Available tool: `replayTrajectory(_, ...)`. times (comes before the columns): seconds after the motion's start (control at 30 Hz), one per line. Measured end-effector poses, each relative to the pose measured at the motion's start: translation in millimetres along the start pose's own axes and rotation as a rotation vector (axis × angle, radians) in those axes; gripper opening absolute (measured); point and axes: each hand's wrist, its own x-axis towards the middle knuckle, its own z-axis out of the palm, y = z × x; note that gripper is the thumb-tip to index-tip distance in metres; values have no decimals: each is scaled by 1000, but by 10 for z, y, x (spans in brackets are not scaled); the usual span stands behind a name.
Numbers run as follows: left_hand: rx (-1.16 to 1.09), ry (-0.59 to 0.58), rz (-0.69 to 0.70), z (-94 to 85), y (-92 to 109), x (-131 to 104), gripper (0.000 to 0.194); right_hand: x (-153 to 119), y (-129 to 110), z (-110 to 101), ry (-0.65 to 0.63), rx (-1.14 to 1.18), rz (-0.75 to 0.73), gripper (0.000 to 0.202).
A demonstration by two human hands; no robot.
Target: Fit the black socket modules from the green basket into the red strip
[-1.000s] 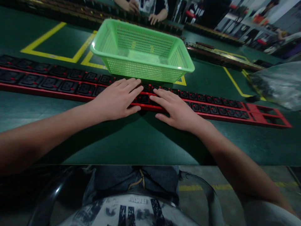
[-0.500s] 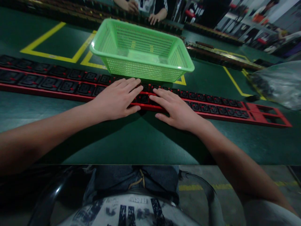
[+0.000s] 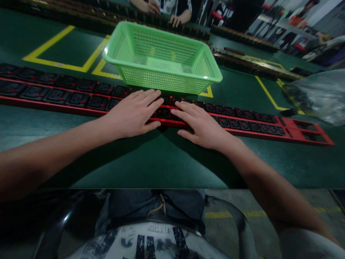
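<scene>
Two long red metal strips point(image 3: 296, 133) lie side by side across the green table, fitted with rows of black power sockets point(image 3: 77, 98). My left hand point(image 3: 134, 113) rests flat on them near the middle, fingers stretched out and thumb along the front edge. Just to its right, my right hand point(image 3: 203, 126) lies on the same strips with its fingers spread. A small gap between the hands shows a few sockets. Those under the palms and fingers are hidden. Neither hand grasps anything.
Right behind the strips stands a green plastic basket point(image 3: 167, 77) with nothing visible inside. Yellow tape point(image 3: 59, 64) marks the green table point(image 3: 151, 162). A clear plastic bag point(image 3: 320, 95) lies at the right. Across the table, a co-worker's hand point(image 3: 176, 20) is near more strips.
</scene>
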Motion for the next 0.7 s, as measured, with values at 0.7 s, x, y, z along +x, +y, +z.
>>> replayTrajectory(0.7,6,8,7,9,-7,-3,71,3,2,1,-1,-6,1,70)
